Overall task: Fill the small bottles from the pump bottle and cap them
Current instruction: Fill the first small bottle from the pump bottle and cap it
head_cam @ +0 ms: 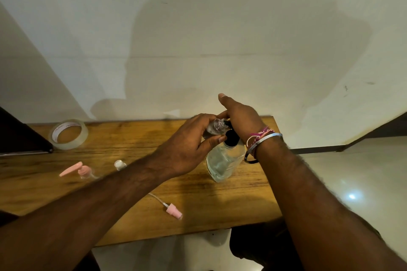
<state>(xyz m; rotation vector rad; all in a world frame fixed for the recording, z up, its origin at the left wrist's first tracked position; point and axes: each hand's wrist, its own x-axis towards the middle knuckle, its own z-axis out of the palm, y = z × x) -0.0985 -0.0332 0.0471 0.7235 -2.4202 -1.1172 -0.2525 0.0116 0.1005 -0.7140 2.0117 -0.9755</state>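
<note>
Two hands meet over the pump bottle (pixel 224 160), which stands on the wooden table (pixel 132 138) toward its right end. The left hand (pixel 189 147) holds a small clear bottle (pixel 214 126) tilted, its open neck brought right up to the black pump head (pixel 231 137), presumably so the liquid goes straight in rather than onto the wood. Its fingers and thumb curl round the small bottle's body, the thumb on the near side. The right hand (pixel 240 121) lies on top of the pump, palm down and wrist bent, with the fingers mostly straight and one lifted toward the far wall; this looks like the pose for pressing the plunger, though whether it is pressing now I cannot tell.

A pink spray cap with its dip tube (pixel 174 212) lies near the table's front edge, likely this bottle's own closure, set aside until filling is done. At the left stand another small bottle with a pink pump (pixel 77 170) and a white-capped one (pixel 120 164), well apart from the work. A tape roll (pixel 68 134) rests at the far left.
</note>
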